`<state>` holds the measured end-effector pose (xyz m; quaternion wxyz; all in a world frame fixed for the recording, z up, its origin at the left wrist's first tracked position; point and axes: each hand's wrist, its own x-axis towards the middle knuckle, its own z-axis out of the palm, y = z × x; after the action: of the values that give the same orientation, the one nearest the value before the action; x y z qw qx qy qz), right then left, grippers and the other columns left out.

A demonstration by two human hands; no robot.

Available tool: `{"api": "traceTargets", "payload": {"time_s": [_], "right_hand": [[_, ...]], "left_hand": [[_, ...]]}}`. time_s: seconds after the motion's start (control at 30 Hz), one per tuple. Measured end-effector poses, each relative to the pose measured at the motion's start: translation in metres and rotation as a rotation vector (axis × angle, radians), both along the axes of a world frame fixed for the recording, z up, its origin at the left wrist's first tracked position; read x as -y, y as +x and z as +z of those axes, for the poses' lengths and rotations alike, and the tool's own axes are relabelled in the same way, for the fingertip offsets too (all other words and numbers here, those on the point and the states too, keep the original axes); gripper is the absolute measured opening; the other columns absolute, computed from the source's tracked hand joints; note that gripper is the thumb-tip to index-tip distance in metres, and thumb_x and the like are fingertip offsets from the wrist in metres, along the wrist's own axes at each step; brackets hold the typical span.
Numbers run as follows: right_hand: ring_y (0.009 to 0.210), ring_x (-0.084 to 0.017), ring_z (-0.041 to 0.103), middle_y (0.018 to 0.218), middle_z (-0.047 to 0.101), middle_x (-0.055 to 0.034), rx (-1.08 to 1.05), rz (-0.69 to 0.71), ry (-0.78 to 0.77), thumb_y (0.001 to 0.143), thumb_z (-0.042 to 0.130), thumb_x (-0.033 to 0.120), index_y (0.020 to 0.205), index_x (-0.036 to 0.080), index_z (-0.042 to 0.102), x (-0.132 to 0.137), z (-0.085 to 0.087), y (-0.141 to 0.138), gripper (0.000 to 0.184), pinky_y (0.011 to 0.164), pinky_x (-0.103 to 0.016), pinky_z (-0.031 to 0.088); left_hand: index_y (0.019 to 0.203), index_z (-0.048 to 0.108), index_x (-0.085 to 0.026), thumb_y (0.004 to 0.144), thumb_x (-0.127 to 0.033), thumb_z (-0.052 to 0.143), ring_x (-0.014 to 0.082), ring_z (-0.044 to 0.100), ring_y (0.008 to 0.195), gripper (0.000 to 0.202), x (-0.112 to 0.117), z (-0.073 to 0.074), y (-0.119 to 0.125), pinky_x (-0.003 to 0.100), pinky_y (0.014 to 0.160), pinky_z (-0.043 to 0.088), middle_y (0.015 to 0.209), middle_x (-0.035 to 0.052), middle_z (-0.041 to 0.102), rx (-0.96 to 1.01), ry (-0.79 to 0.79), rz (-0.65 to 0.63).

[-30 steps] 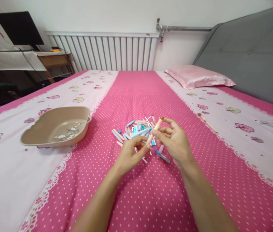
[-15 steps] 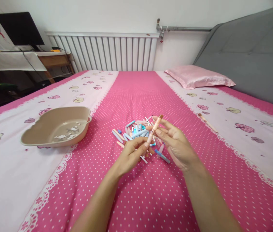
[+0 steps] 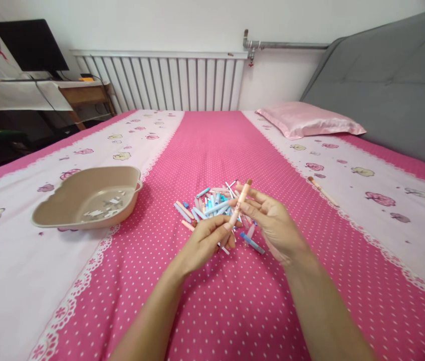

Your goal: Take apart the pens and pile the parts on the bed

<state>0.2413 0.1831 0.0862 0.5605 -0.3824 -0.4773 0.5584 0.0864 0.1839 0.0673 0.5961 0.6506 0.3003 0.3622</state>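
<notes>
A slim peach-pink marker (image 3: pixel 243 194) with a brown end slants upward between my hands, above the bed. My left hand (image 3: pixel 209 235) pinches its lower part. Around the upper part, the fingers of my right hand (image 3: pixel 268 218) are closed. Just beyond lies a loose pile of marker pieces (image 3: pixel 218 206), in blue, pink and white, partly hidden by my hands. A blue marker piece (image 3: pixel 252 243) rests on the pink cloth between my wrists. Off to the right, a similar peach marker (image 3: pixel 323 191) with a brown end lies alone.
A beige basin (image 3: pixel 84 180) stands on the left with small white pieces (image 3: pixel 109 204) in it. A pink pillow (image 3: pixel 310 120) lies at the back right against the grey headboard (image 3: pixel 385 85). Behind the bed are a white radiator (image 3: pixel 163 82) and a desk with a monitor (image 3: pixel 32 46).
The marker has shifted very slightly down and left, and my left fingers sit a touch lower. Both hands still hold it; the pile and basin look the same.
</notes>
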Motion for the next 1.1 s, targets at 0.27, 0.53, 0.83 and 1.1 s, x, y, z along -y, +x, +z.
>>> {"api": "traceTargets", "payload": {"time_s": [0.27, 0.53, 0.83, 1.1], "right_hand": [[0.081, -0.014, 0.058, 0.098, 0.063, -0.0058, -0.021, 0.081, -0.020, 0.078, 0.056, 0.029, 0.113, 0.020, 0.054, 0.0010, 0.0014, 0.0012, 0.035, 0.075, -0.030, 0.047], [0.073, -0.012, 0.055, 0.097, 0.061, -0.0048, -0.088, 0.125, -0.043, 0.078, 0.056, 0.026, 0.112, 0.022, 0.053, 0.0036, 0.0032, 0.0010, 0.034, 0.059, -0.025, 0.046], [0.063, -0.009, 0.053, 0.091, 0.063, -0.0039, -0.117, 0.106, -0.095, 0.074, 0.061, 0.027, 0.106, 0.020, 0.057, 0.0034, 0.0074, -0.0001, 0.033, 0.059, -0.024, 0.045], [0.068, -0.010, 0.057, 0.087, 0.065, -0.0030, -0.117, 0.095, -0.094, 0.073, 0.064, 0.027, 0.103, 0.020, 0.058, 0.0014, 0.0032, 0.0020, 0.031, 0.067, -0.025, 0.046]], "left_hand": [[0.101, 0.061, -0.016, 0.086, -0.031, 0.042, 0.0100, 0.045, 0.054, 0.029, 0.0000, 0.0017, -0.0032, 0.023, 0.057, 0.035, 0.061, 0.0014, 0.057, 0.039, -0.069, -0.070], [0.100, 0.063, -0.013, 0.085, -0.032, 0.043, 0.0093, 0.046, 0.052, 0.031, -0.0004, 0.0016, -0.0048, 0.024, 0.056, 0.035, 0.058, 0.0010, 0.054, 0.079, -0.151, -0.086], [0.102, 0.062, -0.013, 0.086, -0.032, 0.043, 0.0098, 0.048, 0.054, 0.031, 0.0002, 0.0007, -0.0044, 0.023, 0.057, 0.037, 0.061, 0.0034, 0.060, 0.094, -0.166, -0.087], [0.099, 0.060, -0.011, 0.086, -0.029, 0.044, 0.0100, 0.053, 0.056, 0.028, -0.0006, 0.0018, -0.0033, 0.022, 0.057, 0.039, 0.069, 0.0070, 0.065, 0.077, -0.145, -0.138]]}}
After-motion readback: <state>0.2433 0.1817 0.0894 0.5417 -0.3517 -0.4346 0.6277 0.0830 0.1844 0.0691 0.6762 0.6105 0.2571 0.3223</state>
